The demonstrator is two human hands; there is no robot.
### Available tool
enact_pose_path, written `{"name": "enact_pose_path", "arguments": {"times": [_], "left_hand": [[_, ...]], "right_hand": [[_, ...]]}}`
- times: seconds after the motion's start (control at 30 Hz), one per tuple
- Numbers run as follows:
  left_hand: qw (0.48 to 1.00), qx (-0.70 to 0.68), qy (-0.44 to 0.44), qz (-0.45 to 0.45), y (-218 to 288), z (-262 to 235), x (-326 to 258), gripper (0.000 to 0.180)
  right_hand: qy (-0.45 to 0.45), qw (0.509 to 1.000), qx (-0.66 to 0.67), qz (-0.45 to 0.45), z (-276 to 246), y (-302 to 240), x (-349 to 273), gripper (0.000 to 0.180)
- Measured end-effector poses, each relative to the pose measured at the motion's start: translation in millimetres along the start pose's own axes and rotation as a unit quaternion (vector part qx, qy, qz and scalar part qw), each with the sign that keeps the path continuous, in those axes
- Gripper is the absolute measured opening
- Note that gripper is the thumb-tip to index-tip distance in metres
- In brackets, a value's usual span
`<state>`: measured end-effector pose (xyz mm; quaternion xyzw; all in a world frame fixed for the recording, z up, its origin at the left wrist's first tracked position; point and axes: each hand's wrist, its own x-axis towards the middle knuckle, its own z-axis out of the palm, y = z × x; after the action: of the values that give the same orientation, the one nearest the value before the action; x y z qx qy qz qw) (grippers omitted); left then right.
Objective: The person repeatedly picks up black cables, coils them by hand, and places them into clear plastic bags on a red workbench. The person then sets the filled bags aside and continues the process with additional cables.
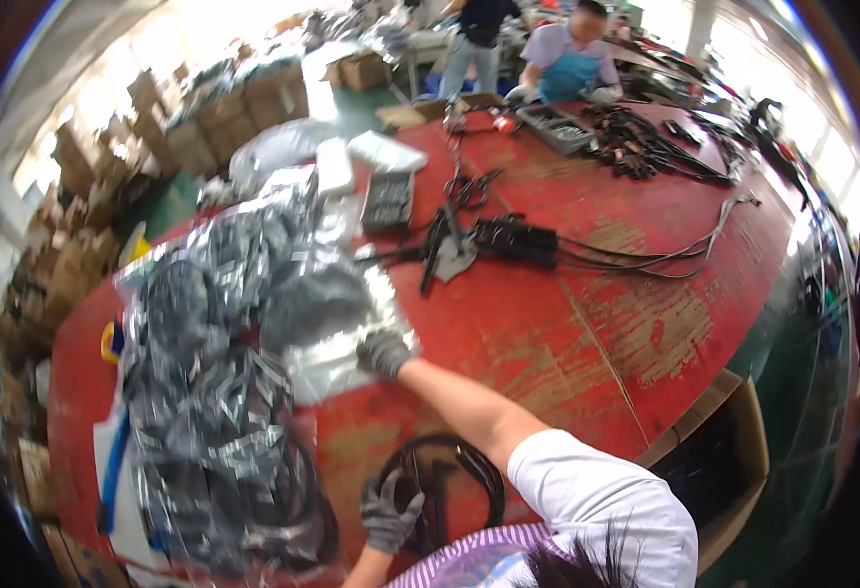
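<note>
On the red tabletop (pixel 548 323), the gloved right hand (pixel 383 353) reaches out and presses on a clear plastic bag (pixel 327 358) at the edge of the pile of bagged cables (pixel 224 392). Nearer the person than that pile, the gloved left hand (pixel 389 512) is closed around a coiled black cable (pixel 450 480), well apart from the right hand.

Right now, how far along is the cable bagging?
Done, by the look of it: a heap of bagged black cables lies at the left of the red table. In hand: the left hand grips a coiled black cable, while the right hand reaches onto a clear plastic bag. Left: loose cables farther up the table.
</note>
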<state>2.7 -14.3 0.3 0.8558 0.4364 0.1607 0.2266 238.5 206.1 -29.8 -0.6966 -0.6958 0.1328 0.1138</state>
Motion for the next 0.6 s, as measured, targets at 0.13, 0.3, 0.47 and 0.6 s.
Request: {"name": "enact_pose_path", "arguments": {"times": [0.13, 0.3, 0.47, 0.6], "left_hand": [[0.949, -0.244, 0.191, -0.047, -7, -7, 64, 0.048], [0.965, 0.174, 0.144, 0.131, -55, -8, 199, 0.039], [0.980, 0.156, -0.023, 0.120, -107, -6, 235, 0.036], [0.980, 0.093, 0.011, 0.174, -122, -10, 229, 0.038]], "right_hand": [[0.092, 0.991, 0.058, -0.073, -2, 4, -5, 0.025], [0.104, 0.986, 0.108, -0.070, 7, 18, -13, 0.023], [0.012, 0.985, 0.139, -0.104, -7, 23, -10, 0.027], [0.045, 0.983, 0.100, -0.147, -4, 30, -2, 0.028]]}}
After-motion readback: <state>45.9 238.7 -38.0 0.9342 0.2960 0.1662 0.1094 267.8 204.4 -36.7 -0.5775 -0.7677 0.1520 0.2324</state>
